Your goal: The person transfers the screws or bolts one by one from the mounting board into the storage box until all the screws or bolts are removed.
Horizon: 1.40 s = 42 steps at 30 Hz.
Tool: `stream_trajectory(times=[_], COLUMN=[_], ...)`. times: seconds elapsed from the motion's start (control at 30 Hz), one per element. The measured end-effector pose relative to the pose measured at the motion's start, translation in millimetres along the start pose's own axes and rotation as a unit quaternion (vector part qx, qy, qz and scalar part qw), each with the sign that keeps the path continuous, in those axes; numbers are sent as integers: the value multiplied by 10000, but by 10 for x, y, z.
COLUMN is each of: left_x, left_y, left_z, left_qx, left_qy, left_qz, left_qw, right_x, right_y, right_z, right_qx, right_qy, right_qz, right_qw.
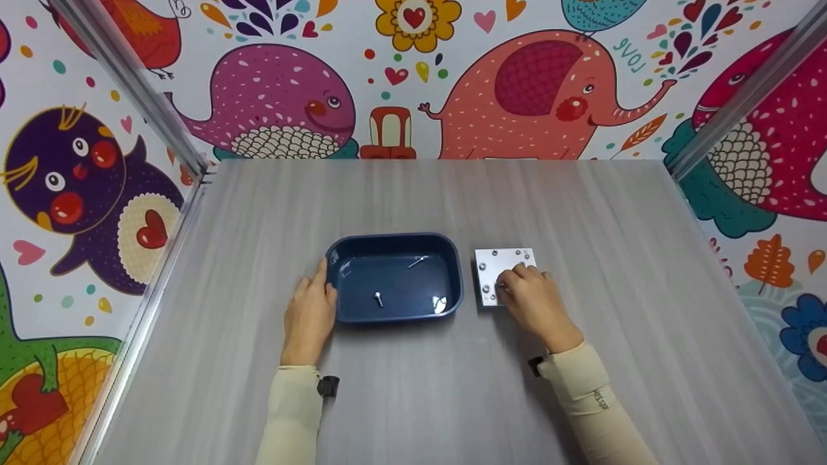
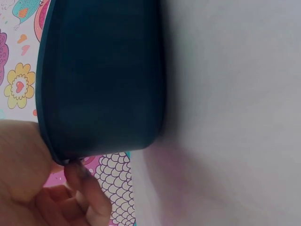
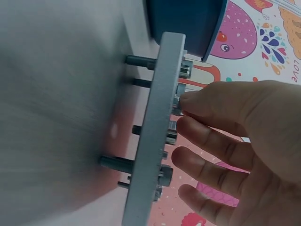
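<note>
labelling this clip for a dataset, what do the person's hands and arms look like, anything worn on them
The left hand and right hand wear no gloves. The left sleeve and right sleeve are pale cream; the right bears small dark lettering. A small black piece shows beside each wrist.

"How many trays are you counting on the bench [image 1: 400, 387]?"
"1 tray [image 1: 394, 319] is sitting there, with 2 loose bolts [image 1: 378, 299] lying inside."
"And plates?"
"1 metal plate [image 1: 502, 261] is resting too; at least 6 fitted bolts [image 1: 482, 266] are showing, fingers [image 1: 515, 276] hiding an exact total."
"Hands?"
"2 are appearing: 1 left hand [image 1: 309, 321], 1 right hand [image 1: 535, 302]."
</note>
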State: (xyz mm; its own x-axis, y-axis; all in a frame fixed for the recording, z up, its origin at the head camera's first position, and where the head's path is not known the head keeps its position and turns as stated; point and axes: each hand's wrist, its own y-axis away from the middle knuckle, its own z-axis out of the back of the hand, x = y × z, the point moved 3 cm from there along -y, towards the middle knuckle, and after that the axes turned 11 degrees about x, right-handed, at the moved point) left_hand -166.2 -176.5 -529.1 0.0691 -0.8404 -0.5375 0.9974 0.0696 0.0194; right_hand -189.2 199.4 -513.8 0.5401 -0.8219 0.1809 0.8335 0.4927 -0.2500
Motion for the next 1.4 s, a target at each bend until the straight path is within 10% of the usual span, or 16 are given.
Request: stream_trajectory(times=[1.4], left_x=[-11], left_y=[15], left_z=[7], left_qx=[-26], left_qy=[-6], left_qz=[-49], left_qw=[10000], right_x=[88], right_y=[-74], right_z=[202], right_qx=[-243], right_qy=[100], right_qz=[108], right_qw=[9996])
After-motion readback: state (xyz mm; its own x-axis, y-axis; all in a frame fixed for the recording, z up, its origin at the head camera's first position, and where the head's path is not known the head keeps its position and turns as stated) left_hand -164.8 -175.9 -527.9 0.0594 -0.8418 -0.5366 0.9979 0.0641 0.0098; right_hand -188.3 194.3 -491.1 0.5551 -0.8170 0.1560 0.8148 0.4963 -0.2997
